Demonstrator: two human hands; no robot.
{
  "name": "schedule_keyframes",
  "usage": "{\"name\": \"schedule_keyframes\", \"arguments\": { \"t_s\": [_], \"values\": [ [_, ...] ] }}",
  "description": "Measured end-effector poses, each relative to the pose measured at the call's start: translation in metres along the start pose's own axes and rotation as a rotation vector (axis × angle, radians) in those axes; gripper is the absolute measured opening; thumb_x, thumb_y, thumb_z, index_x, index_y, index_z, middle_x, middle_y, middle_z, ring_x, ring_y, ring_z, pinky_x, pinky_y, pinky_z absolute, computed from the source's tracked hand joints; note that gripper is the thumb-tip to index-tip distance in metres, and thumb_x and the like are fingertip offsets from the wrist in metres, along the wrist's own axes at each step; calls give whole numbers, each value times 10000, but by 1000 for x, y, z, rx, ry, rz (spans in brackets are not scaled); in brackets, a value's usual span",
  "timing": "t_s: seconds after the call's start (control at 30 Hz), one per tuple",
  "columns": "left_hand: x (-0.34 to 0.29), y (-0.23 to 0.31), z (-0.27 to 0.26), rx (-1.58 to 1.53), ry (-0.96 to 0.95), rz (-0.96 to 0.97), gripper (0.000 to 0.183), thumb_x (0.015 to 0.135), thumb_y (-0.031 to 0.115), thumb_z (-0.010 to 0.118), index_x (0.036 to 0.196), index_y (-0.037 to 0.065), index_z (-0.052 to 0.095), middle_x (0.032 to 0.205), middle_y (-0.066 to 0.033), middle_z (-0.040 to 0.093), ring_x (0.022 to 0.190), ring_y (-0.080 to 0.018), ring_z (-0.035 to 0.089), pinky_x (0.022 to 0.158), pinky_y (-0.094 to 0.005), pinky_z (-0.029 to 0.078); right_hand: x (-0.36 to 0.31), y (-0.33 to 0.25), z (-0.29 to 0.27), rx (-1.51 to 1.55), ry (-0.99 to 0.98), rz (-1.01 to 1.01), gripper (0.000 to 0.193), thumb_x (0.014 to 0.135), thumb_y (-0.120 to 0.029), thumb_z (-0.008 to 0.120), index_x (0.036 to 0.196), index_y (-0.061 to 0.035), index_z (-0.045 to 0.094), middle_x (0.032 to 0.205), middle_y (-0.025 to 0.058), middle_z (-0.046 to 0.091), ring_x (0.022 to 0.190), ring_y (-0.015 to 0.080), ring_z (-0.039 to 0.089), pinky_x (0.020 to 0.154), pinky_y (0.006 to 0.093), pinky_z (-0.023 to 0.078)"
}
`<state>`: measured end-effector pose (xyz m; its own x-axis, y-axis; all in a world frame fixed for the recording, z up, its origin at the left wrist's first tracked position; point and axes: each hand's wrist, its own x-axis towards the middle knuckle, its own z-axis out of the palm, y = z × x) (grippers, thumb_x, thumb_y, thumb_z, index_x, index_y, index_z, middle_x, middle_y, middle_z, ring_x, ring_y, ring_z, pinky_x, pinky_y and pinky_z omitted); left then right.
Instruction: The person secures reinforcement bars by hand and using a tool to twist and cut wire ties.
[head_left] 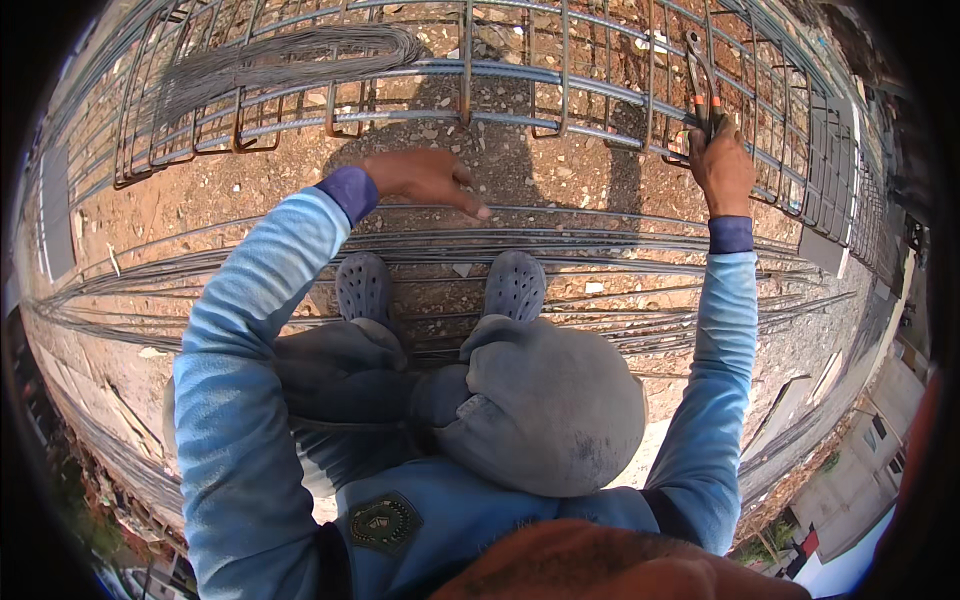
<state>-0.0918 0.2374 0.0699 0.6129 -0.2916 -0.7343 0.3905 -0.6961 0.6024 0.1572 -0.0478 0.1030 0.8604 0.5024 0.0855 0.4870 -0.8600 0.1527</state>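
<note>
My right hand (722, 170) grips the dark handles of a pair of pincers (697, 72), which have orange bands. The tool's head points away from me, over the near side of a rebar cage (520, 118). Bent loops join the cage's long ribbed bars. Across its far left part lies a bundle of thin tie wire (300, 55), doubled over at its right end. My left hand (425, 180) hovers in front of the cage, apart from it. Its fingers are loosely bent and partly spread, with nothing visible in them.
Several loose steel bars (600, 240) run left to right on the stony ground, around my grey clogs (515, 285). A grey board (57, 215) lies at the left. More mesh-like cage (835, 170) stands at the right, with a pale building (850, 480) beyond.
</note>
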Motion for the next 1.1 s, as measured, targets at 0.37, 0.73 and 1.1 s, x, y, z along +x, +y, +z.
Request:
{"name": "schedule_keyframes", "arguments": {
  "t_s": [0.37,0.73,1.1],
  "values": [
    [64,-15,85,-1620,-74,817,1079,722,689,630,1442,-21,255,1448,-200,366,1326,-293,386,1075,-395,336,-129,-110,-63,1370,-956,5,375,948,-257,563,1217,3,576,863,62,614,838,142,536,794,301,442],
    [60,-6,73,-1555,-74,793,985,781,642,613,1417,-35,287,1332,-241,484,1256,-306,474,1046,-398,405,-153,-134,-64,1093,-1065,203,369,936,-340,568,925,26,611,684,17,497,673,113,427,618,307,373],
    [74,4,81,-2075,-217,873,399,917,311,483,1102,-27,584,608,-21,556,651,-206,611,729,-406,526,-176,-171,-50,706,-675,43,378,879,-290,635,1002,52,529,933,156,567,821,168,545,684,332,436]
  ]
}}
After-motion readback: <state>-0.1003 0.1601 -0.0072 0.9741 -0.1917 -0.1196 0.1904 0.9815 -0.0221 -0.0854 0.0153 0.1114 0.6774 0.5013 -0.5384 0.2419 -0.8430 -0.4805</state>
